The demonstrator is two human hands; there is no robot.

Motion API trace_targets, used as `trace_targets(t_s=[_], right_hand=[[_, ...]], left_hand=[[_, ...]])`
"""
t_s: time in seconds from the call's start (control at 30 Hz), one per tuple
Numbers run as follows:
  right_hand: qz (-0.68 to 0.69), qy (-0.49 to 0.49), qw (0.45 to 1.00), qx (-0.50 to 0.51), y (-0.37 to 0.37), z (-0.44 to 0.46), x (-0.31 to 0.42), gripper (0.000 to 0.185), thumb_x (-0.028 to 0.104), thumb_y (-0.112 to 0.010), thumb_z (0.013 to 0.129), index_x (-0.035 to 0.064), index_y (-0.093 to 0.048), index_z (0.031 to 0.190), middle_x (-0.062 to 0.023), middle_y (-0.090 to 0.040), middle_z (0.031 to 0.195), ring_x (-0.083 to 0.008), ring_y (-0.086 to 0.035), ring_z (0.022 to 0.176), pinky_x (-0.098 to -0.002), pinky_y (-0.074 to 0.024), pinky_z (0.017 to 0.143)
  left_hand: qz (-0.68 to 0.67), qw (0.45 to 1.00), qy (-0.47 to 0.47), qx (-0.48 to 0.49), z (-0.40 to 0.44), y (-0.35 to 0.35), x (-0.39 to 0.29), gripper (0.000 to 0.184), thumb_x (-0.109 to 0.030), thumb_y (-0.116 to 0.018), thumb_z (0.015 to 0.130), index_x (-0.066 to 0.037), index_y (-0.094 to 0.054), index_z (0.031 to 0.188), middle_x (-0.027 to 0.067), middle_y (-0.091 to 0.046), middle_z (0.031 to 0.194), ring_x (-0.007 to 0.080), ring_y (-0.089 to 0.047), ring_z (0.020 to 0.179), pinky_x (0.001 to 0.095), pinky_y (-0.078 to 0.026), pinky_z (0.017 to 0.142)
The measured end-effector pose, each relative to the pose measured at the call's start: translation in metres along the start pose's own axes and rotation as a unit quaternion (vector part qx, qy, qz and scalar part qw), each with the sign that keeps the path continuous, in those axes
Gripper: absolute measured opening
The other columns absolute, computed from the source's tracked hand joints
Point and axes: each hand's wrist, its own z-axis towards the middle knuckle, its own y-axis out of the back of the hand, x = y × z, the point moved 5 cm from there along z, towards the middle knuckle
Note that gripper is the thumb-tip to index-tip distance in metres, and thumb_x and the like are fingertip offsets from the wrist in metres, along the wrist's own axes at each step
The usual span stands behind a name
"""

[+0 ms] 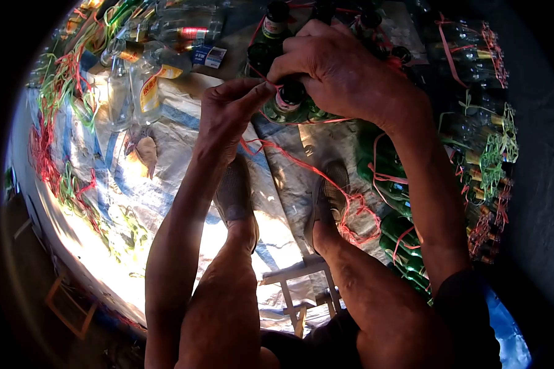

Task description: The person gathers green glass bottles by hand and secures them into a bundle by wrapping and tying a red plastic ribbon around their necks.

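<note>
A cluster of upright green glass bottles (287,101) with dark tops stands at the upper middle, partly hidden by my hands. Red plastic string (298,161) runs around the cluster, and its loose tail trails to a tangled heap on the ground sheet. At the cluster's near left corner, my left hand (232,111) pinches the string between thumb and fingers. My right hand (341,74) reaches over the bottle tops, its thumb and index finger closed on the string close to the left fingertips. Whether there is a knot between the fingers I cannot tell.
Clear glass bottles (149,95) and a small blue-and-white box (209,56) lie at the upper left. Red and green strings (61,111) hang along the left. Tied bottles (403,243) lie on the right. A dry leaf (144,154) rests on the pale sheet (172,138).
</note>
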Motion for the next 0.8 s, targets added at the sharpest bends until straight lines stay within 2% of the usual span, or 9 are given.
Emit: trace_targets(t_s=[0.1, 0.13, 0.23, 0.4, 0.5, 0.57, 0.63, 0.7, 0.8], right_hand=[[0.030, 0.003, 0.999, 0.009, -0.001, 0.002, -0.003, 0.044, -0.001, -0.067, 0.083, 0.0237, -0.083, 0.116, -0.0058, -0.077, 0.105, -0.0291, -0.063, 0.120, -0.0509, -0.0441, 0.105], [0.017, 0.009, 1.000, 0.007, -0.001, 0.002, -0.002, 0.037, 0.002, -0.068, 0.086, 0.0213, -0.082, 0.114, -0.0054, -0.075, 0.105, -0.0287, -0.062, 0.118, -0.0480, -0.0444, 0.104], [-0.014, 0.007, 1.000, 0.012, -0.002, 0.001, -0.001, 0.025, 0.006, -0.070, 0.091, 0.0170, -0.080, 0.112, -0.0048, -0.069, 0.106, -0.0280, -0.061, 0.115, -0.0420, -0.0453, 0.104], [-0.075, -0.009, 0.997, 0.015, 0.005, 0.002, 0.009, 0.025, 0.006, -0.073, 0.089, 0.0148, -0.079, 0.111, -0.0059, -0.069, 0.108, -0.0274, -0.061, 0.118, -0.0427, -0.0450, 0.104], [-0.123, 0.032, 0.992, -0.022, 0.016, 0.004, 0.016, 0.017, 0.005, -0.073, 0.090, 0.0083, -0.076, 0.106, -0.0085, -0.069, 0.104, -0.0293, -0.065, 0.109, -0.0441, -0.0488, 0.096], [-0.074, -0.001, 0.996, 0.051, 0.039, 0.006, 0.028, 0.009, 0.006, -0.069, 0.091, 0.0043, -0.075, 0.097, -0.0126, -0.062, 0.107, -0.0297, -0.059, 0.115, -0.0484, -0.0438, 0.101], [-0.047, 0.001, 0.997, 0.063, 0.042, 0.005, 0.027, 0.008, 0.008, -0.067, 0.091, 0.0017, -0.072, 0.091, -0.0152, -0.057, 0.109, -0.0303, -0.056, 0.116, -0.0504, -0.0420, 0.103], [-0.043, 0.040, 0.998, 0.014, 0.033, 0.005, 0.014, 0.010, 0.010, -0.067, 0.091, 0.0005, -0.069, 0.088, -0.0161, -0.055, 0.110, -0.0310, -0.055, 0.114, -0.0502, -0.0432, 0.101], [-0.003, 0.015, 0.999, 0.028, 0.046, 0.001, 0.012, 0.011, 0.010, -0.068, 0.089, -0.0007, -0.066, 0.085, -0.0146, -0.056, 0.107, -0.0312, -0.056, 0.109, -0.0482, -0.0445, 0.097]], left_hand=[[0.034, 0.999, 0.007, -0.023, -0.001, -0.001, -0.003, 0.027, -0.024, -0.084, 0.095, 0.002, -0.082, 0.102, 0.0003, -0.075, 0.086, 0.0059, -0.061, 0.079, 0.0240, -0.046, 0.071], [0.048, 0.998, 0.011, -0.033, -0.001, -0.002, -0.003, 0.029, -0.026, -0.085, 0.095, 0.002, -0.082, 0.100, -0.0004, -0.073, 0.084, 0.0054, -0.060, 0.076, 0.0240, -0.045, 0.068], [0.087, 0.994, -0.012, -0.065, -0.001, -0.001, -0.002, 0.029, -0.032, -0.084, 0.096, -0.004, -0.078, 0.090, -0.0080, -0.056, 0.069, 0.0006, -0.038, 0.058, 0.0232, -0.024, 0.053], [0.099, 0.991, -0.026, -0.085, -0.004, -0.007, -0.005, 0.033, -0.033, -0.082, 0.097, -0.003, -0.077, 0.086, -0.0084, -0.054, 0.069, 0.0015, -0.037, 0.062, 0.0245, -0.024, 0.056], [0.111, 0.990, -0.049, -0.074, -0.004, -0.007, -0.003, 0.035, -0.033, -0.080, 0.098, -0.001, -0.076, 0.085, -0.0083, -0.054, 0.070, 0.0021, -0.038, 0.064, 0.0250, -0.025, 0.058], [0.128, 0.988, -0.060, -0.070, -0.004, -0.008, -0.005, 0.035, -0.032, -0.079, 0.100, -0.001, -0.076, 0.086, -0.0082, -0.054, 0.071, 0.0025, -0.039, 0.066, 0.0250, -0.026, 0.059], [0.149, 0.984, -0.059, -0.073, -0.009, -0.009, -0.011, 0.034, -0.031, -0.078, 0.101, 0.000, -0.076, 0.086, -0.0079, -0.054, 0.071, 0.0027, -0.039, 0.067, 0.0250, -0.026, 0.059], [0.141, 0.985, -0.070, -0.071, -0.011, -0.014, -0.014, 0.032, -0.028, -0.076, 0.102, 0.000, -0.076, 0.088, -0.0080, -0.054, 0.072, 0.0026, -0.040, 0.068, 0.0248, -0.027, 0.060], [0.131, 0.984, -0.097, -0.068, -0.010, -0.018, -0.014, 0.028, -0.025, -0.074, 0.104, 0.001, -0.077, 0.094, -0.0080, -0.055, 0.073, 0.0024, -0.042, 0.069, 0.0246, -0.030, 0.060]])
